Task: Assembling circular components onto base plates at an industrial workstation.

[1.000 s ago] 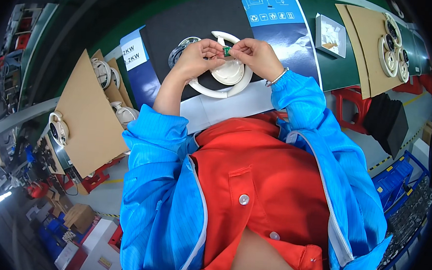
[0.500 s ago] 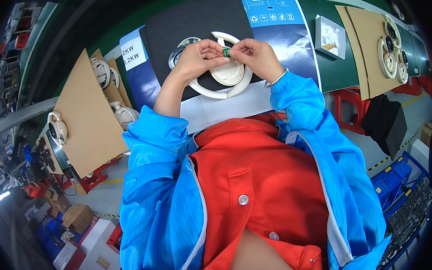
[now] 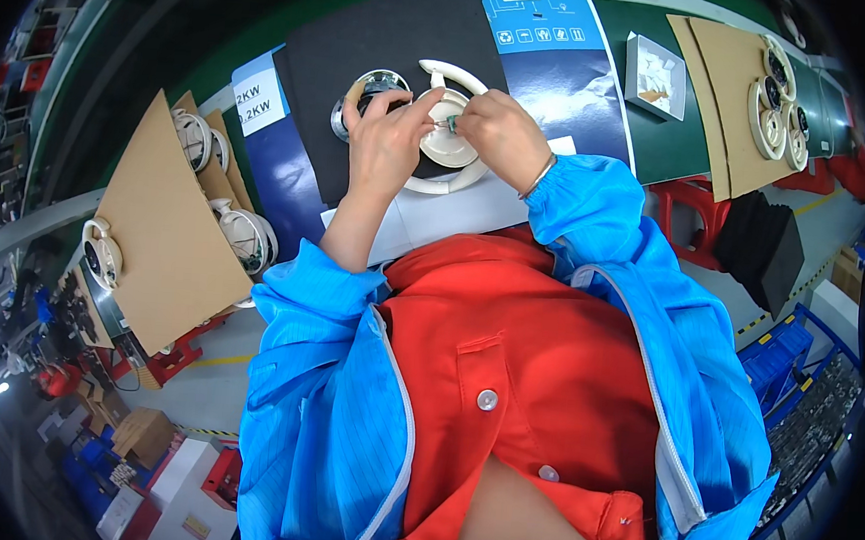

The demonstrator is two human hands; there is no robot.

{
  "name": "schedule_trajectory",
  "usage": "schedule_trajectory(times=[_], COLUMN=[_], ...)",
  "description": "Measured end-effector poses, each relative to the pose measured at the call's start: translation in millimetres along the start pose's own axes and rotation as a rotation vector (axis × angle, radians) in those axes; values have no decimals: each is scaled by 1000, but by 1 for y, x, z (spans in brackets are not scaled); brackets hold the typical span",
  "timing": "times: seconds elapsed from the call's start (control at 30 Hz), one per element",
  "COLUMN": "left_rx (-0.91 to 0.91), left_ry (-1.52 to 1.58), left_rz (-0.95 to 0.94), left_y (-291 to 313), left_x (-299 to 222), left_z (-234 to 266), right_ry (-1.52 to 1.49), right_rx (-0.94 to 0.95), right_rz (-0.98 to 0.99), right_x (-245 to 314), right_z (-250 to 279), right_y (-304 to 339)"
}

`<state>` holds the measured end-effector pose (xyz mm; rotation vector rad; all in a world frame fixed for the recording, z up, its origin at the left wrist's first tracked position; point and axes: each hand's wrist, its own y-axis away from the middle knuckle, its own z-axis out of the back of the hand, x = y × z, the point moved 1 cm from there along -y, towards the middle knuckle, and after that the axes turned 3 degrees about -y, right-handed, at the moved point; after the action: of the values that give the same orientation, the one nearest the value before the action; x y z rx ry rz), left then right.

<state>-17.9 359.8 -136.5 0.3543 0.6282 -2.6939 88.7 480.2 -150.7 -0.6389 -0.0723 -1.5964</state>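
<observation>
A white round housing with a ring-shaped handle (image 3: 448, 186) lies in front of me on a black mat. My right hand (image 3: 507, 135) pinches a small green circuit board (image 3: 452, 123) just over the round cup of the housing. My left hand (image 3: 386, 151) is at the left rim of the cup, its fingers spread and the fingertips nearest the board close to it. Whether they touch the board I cannot tell. Behind the left fingers is a round part with a shiny metallic rim (image 3: 339, 121), partly hidden by that hand.
The black mat (image 3: 389, 36) lies over blue printed sheets (image 3: 566, 79) on a green table. At right are a white box of small pale pieces (image 3: 657, 77) and cardboard (image 3: 715, 99) bearing several white ring-shaped units. More such units rest on cardboard (image 3: 169, 242) at left. A red stool (image 3: 692, 218) stands nearby.
Both hands have lowered the green board from above the housing into its cup area. The left fingers have opened out from a pinch, uncovering more of the metallic-rimmed part.
</observation>
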Motion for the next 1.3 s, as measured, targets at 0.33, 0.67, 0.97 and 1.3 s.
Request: schedule_trajectory(times=[0.33, 0.67, 0.97, 1.3], left_rx=[97, 66, 51, -420], left_ry=[-37, -40, -83, 132], left_rz=[74, 164, 192, 440], left_y=[15, 13, 15, 69], left_x=[-2, -7, -7, 10], left_z=[-2, -9, -12, 22], right_ry=[138, 186, 281, 399], right_rx=[117, 127, 177, 291], right_rz=[161, 132, 95, 111], right_x=[5, 7, 14, 24], right_z=[-5, -8, -11, -13], right_y=[-2, -6, -5, 1])
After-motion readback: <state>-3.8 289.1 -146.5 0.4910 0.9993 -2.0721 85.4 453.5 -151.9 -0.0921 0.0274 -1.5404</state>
